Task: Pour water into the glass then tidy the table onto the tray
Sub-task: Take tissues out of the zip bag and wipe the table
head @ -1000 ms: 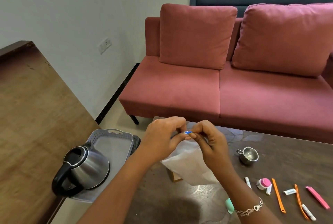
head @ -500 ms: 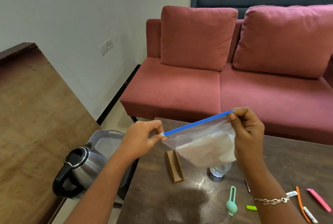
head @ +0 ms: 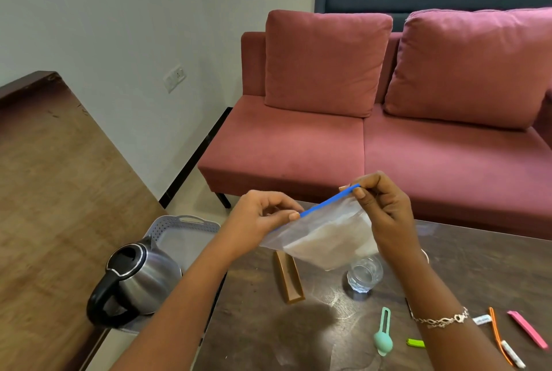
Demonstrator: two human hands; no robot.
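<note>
All positions are given off the glass, which stands on the surface.

- Far left of the glass: the steel kettle sits on the near end of the grey tray. The tray is off the surface edge; we can't tell what carries it.
- Up and left of the glass: our left hand, thumb and forefinger pinched on the blue zip strip of the clear bag.
- The bag hangs in the air just above the glass, with pale contents inside. The strip is tilted, with the end over the glass higher.
- Just left of the glass: a brown oblong holder lies flat.
- Above the glass: our right hand, fingertips clamped on the strip's high end.
- Right of the glass and nearer us: teal clip, green clip, orange clip and pink clip, all loose.

Our read is that we're pressing the zip closed ahead of the tidy. We can't tell how much of the seal is mated, or how much water is in the glass.

To do it well:
- Use the right hand as an anchor and hold the strip taut.
- Run the left pinch along the strip toward the right hand without skipping any of it.
- Lift the bag's low corner away from the glass rim, since a knock there could tip the glass.
- Then the bag goes far left of the glass to the tray. The kettle fills the near end, so we aim for the far end.
</note>
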